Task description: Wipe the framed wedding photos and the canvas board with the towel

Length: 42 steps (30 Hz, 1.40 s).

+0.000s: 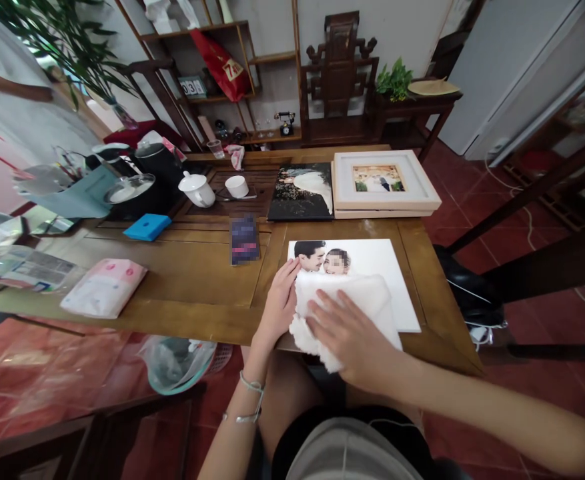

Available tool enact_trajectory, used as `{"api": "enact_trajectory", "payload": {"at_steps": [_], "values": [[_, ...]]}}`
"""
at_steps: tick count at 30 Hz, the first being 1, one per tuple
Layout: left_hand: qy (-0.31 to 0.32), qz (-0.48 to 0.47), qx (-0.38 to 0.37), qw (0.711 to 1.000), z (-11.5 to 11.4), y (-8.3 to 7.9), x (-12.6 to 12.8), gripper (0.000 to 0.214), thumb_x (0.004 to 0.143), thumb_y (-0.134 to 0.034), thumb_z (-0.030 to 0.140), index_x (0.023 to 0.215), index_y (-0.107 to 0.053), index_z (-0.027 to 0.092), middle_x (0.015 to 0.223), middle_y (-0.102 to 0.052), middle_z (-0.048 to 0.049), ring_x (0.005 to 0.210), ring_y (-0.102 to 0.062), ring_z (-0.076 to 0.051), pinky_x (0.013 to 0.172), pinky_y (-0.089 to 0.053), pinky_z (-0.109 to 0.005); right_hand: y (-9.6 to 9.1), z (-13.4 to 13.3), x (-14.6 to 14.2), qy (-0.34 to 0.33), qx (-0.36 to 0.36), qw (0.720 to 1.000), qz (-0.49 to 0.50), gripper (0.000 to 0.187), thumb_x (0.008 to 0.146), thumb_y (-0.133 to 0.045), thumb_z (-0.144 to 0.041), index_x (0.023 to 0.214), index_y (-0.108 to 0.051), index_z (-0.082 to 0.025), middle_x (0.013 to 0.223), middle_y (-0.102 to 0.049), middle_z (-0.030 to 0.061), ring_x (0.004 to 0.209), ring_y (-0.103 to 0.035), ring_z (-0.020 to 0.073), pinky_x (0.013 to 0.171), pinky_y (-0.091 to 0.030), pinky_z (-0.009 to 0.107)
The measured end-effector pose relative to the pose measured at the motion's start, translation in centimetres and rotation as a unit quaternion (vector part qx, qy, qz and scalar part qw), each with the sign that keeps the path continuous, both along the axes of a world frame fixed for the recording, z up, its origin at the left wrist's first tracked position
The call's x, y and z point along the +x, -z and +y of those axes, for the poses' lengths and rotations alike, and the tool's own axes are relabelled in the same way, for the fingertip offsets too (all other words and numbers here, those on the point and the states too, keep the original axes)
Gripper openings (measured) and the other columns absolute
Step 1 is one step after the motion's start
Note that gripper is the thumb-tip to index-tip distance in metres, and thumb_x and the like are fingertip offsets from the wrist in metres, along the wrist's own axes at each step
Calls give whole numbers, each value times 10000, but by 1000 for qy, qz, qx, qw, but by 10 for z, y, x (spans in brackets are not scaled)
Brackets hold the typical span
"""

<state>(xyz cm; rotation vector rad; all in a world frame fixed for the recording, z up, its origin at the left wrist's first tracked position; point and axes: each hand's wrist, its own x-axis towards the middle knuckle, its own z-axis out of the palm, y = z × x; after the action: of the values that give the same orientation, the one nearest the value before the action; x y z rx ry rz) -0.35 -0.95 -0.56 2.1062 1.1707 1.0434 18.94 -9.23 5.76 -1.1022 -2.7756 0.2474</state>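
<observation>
A white photo panel printed with two people's heads lies flat near the front right of the wooden table. Over its lower middle spreads a fluffy white cloth, which covers part of the print and hangs past the table's front edge. My right hand rests flat on this cloth, fingers stretched out and slightly apart. At the panel's left edge, my left hand lies with its fingers extended along the side, beside the cloth; it holds nothing that I can see.
Behind the panel lie a dark photo panel and a white framed picture on a stack. A phone, blue box, tissue pack, lidded cup and small bowl are farther left. A bin stands below.
</observation>
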Motion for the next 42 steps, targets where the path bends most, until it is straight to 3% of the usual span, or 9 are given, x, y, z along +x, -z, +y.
{"api": "enact_trajectory", "payload": {"at_steps": [6, 10, 13, 18, 26, 30, 36, 39, 42], "values": [[-3, 29, -19, 999, -4, -7, 4, 456, 994, -383, 247, 1446, -435, 221, 1531, -413, -95, 1450, -324, -221, 1206, -262, -474, -4, 83, 49, 126, -51, 989, 52, 690, 674, -551, -123, 1364, -537, -134, 1464, -488, 130, 1439, -289, 295, 1169, -203, 550], [7, 21, -13, 1000, -4, -6, 5, 446, 995, -377, 235, 1436, -445, 231, 1524, -422, -90, 1438, -346, -213, 1205, -268, -466, -5, 129, 30, 152, -64, 983, 81, 617, 728, -567, -200, 1337, -562, -98, 1443, -506, 159, 1407, -352, 310, 1145, -259, 513], [-13, 30, -15, 999, -3, -1, 4, 419, 989, -401, 251, 1396, -492, 214, 1482, -466, -109, 1411, -385, -236, 1191, -288, -475, -6, 143, -2, 88, -49, 991, 86, 594, 734, -525, -139, 1326, -570, -111, 1438, -518, 141, 1406, -355, 297, 1145, -245, 515], [-23, 40, -23, 999, -2, 1, 4, 385, 984, -413, 265, 1336, -544, 181, 1414, -521, -132, 1364, -434, -251, 1167, -326, -467, -4, 138, -17, 33, -15, 997, 65, 639, 676, -515, -60, 1309, -579, -122, 1424, -543, 101, 1425, -319, 274, 1168, -212, 496], [4, 14, -26, 1000, -4, -10, 5, 444, 992, -385, 245, 1430, -458, 249, 1516, -436, -81, 1431, -357, -221, 1201, -270, -480, 7, 109, 83, 162, 29, 986, 37, 678, 657, -498, -88, 1332, -557, -118, 1417, -546, 119, 1421, -330, 280, 1164, -250, 519], [5, 6, -27, 1000, -4, -10, 5, 446, 991, -392, 244, 1432, -456, 255, 1516, -437, -75, 1434, -354, -218, 1203, -266, -480, 11, 76, 97, 198, 57, 979, 16, 643, 684, -508, -104, 1322, -567, -154, 1421, -544, 104, 1435, -294, 304, 1158, -232, 571], [5, 12, -29, 1000, -4, -7, 4, 452, 995, -380, 236, 1443, -443, 251, 1525, -426, -75, 1444, -337, -217, 1208, -258, -480, 3, 2, 44, -32, -36, 999, 13, 807, 627, -660, -149, 1410, -465, -118, 1539, -386, 109, 1486, -106, 312, 1196, -63, 578], [10, 12, -31, 999, -3, -7, 4, 455, 998, -374, 235, 1448, -435, 247, 1535, -411, -76, 1446, -330, -212, 1211, -251, -476, 1, 10, 44, -47, -63, 997, 27, 823, 627, -661, -137, 1424, -455, -140, 1534, -397, 87, 1480, -156, 282, 1204, -102, 536], [8, 12, -38, 999, -3, -8, 3, 448, 1000, -373, 245, 1442, -445, 246, 1534, -412, -77, 1446, -331, -214, 1214, -246, -478, 3, 54, 63, 39, -35, 998, 34, 723, 683, -606, -117, 1396, -499, -173, 1497, -456, 65, 1460, -237, 262, 1192, -178, 524]]}}
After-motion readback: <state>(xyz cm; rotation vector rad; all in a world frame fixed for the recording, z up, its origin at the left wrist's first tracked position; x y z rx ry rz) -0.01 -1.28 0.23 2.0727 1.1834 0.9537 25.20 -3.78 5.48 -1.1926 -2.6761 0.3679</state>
